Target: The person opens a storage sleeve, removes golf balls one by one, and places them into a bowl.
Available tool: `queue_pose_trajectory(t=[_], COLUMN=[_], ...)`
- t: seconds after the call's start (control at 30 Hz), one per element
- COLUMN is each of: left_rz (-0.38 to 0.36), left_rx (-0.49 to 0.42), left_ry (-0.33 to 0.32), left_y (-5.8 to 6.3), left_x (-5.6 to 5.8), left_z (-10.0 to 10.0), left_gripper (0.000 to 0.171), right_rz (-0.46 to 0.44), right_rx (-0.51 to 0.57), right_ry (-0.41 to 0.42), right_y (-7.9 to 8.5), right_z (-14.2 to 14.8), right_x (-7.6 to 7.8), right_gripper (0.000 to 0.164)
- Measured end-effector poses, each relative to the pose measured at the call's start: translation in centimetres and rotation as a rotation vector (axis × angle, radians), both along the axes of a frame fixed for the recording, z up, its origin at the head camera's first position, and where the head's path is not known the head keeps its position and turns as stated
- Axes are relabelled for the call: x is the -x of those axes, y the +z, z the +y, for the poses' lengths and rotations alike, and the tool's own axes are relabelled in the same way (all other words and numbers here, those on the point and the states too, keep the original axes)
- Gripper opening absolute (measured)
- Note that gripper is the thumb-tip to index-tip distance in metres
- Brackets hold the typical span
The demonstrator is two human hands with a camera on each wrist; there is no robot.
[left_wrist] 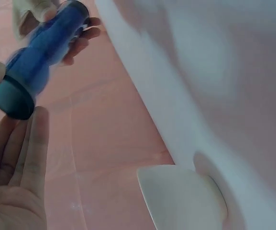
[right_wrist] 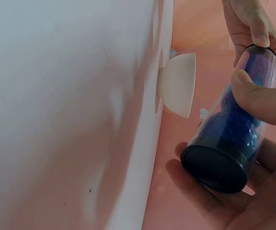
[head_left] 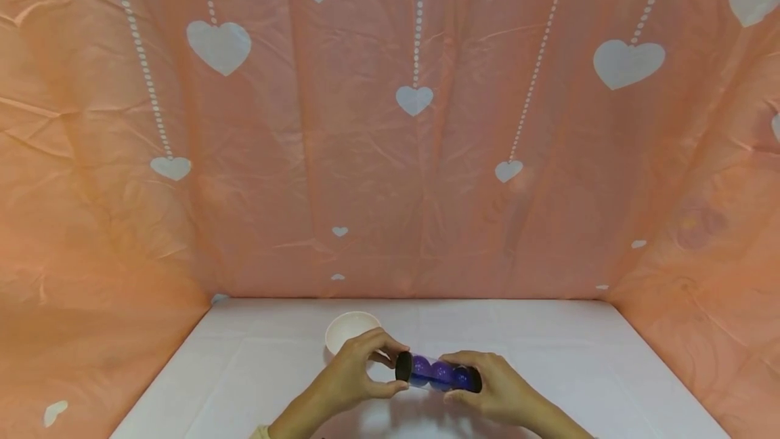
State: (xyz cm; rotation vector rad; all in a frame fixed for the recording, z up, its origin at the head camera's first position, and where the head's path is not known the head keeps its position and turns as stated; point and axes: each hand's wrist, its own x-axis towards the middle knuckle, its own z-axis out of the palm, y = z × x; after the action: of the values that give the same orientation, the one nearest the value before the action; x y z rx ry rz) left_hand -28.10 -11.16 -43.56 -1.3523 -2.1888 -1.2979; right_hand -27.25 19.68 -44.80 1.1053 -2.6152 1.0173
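Observation:
Held between both hands above the white table is a clear tube of balls [head_left: 440,374], with several purple and blue balls inside and a black cap at each end. My left hand [head_left: 353,370] pinches the left cap [left_wrist: 14,98] between thumb and fingers, its fingers fairly straight in the left wrist view. Around the tube's right end, my right hand [head_left: 495,385] grips with the thumb along the clear side and the fingers beneath. The black cap [right_wrist: 215,167] at that end faces the right wrist camera. In the head view the tube lies nearly level.
A white bowl [head_left: 349,330] stands upright on the table [head_left: 268,358], just behind my left hand, which overlaps its near side. Behind and at both sides of the table hangs a pink-orange sheet [head_left: 365,175] with white hearts.

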Motion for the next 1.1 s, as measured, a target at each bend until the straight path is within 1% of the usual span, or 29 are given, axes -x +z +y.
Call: queue_pose_trajectory(t=[0.23,0.33,0.43,0.5,0.6,0.67,0.73,0.83,0.97,1.1], left_rz=[-0.011,-0.02,-0.049,-0.089,-0.161,-0.222,-0.264,-0.31,-0.316,-0.295], left_rx=[-0.011,-0.011,-0.017,-0.029,-0.047,-0.06,-0.062,-0.059,-0.044,-0.036], left_ry=[-0.063,-0.074,-0.081,-0.095,-0.12,-0.131,-0.118,-0.086,-0.044,-0.007], left_y=[0.3,0.3,0.3,0.3,0.2,0.2,0.1,0.1,0.1,0.0], left_x=[0.0,0.1,0.1,0.1,0.3,0.4,0.5,0.7,0.8,1.0], left_z=[-0.4,-0.5,-0.5,-0.7,-0.9,-1.1,-1.2,-1.5,-1.8,-1.9], left_gripper=[0.04,0.04,0.039,0.038,0.037,0.038,0.039,0.043,0.047,0.043], right_rz=[-0.053,-0.057,-0.065,-0.063,-0.024,-0.005,-0.005,-0.034,-0.046,-0.052], right_rx=[0.041,0.052,0.056,0.059,0.063,0.063,0.056,0.045,0.035,0.043], right_ry=[0.061,0.073,0.08,0.086,0.094,0.098,0.088,0.058,0.008,-0.008], right_y=[-0.4,-0.5,-0.4,-0.4,-0.4,-0.4,-0.3,0.0,0.4,0.4], right_z=[0.1,0.1,0.0,0.0,0.1,0.1,0.1,0.2,0.3,0.5], right_x=[0.0,0.0,0.0,0.0,0.1,0.1,0.2,0.2,0.2,0.2], right_gripper=[0.052,0.052,0.052,0.051,0.049,0.047,0.047,0.047,0.046,0.045])
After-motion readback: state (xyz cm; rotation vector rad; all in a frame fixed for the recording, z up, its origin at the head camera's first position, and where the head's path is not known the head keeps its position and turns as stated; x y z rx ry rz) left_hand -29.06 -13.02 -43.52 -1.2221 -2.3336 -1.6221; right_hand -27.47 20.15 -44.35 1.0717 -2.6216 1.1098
